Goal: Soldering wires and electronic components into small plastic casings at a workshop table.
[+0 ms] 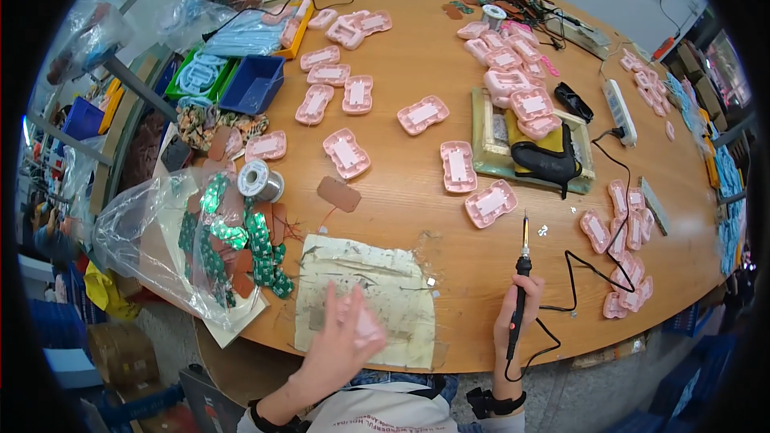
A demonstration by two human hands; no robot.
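My right hand (520, 305) grips the black handle of a soldering iron (521, 293), its metal tip pointing away from me and its cord trailing below. Over a stained cream work sheet (321, 256), my left hand (333, 345) is bent around a pink plastic shell (362, 325). Motion smears its fingers, and they cover much of that shell. Just beyond the sheet lies a brown circuit board (338, 194) with a thin red wire. Small white bits (543, 231) rest near the iron's tip.
Several pink shells (346, 152) are spread across the wooden table. At left are a solder spool (261, 182), green circuit boards in a plastic bag (228, 232) and a blue bin (252, 84). On the right, a wooden frame (489, 162) bears a black holder (548, 162); a power strip (619, 112) lies beyond.
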